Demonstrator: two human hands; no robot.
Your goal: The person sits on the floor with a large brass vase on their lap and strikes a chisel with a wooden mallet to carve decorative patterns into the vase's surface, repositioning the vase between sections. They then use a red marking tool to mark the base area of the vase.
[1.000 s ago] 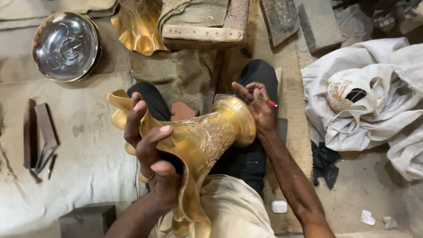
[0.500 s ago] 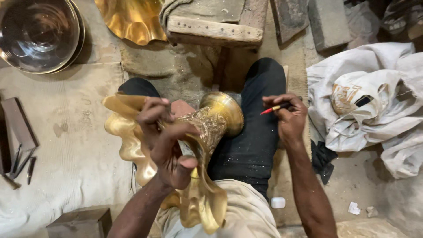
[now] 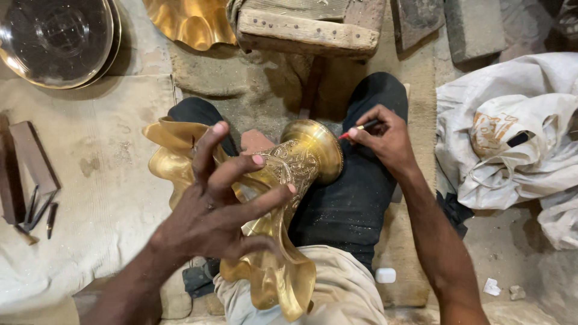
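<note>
Brass gleams across a seated worker's lap, where an engraved vase (image 3: 283, 198) with a ruffled, flared mouth lies on its side, the mouth toward the body and the round foot pointing away between dark-trousered knees. Closest to the camera, the left hand (image 3: 223, 210) hovers over the vase's neck with fingers spread wide and loose, gripping nothing; whether the palm touches the metal cannot be told from this angle. Beyond it, the right hand (image 3: 385, 138) rests on the right thigh just beside the vase's foot, its fingers pinched closed around a slim red-tipped pen (image 3: 359, 127), the tip aimed at the foot's rim. Left of the worker, on pale cloth, several small dark tools (image 3: 36, 207) lie beside a flat brown block. A heap of white sacking (image 3: 512, 150) sits to the right. Farther off, a worn wooden block (image 3: 307, 30) stands ahead of the knees, with a second ruffled brass piece (image 3: 192, 21) beside it and a shiny round metal bowl (image 3: 54, 39) at the far left.
</note>
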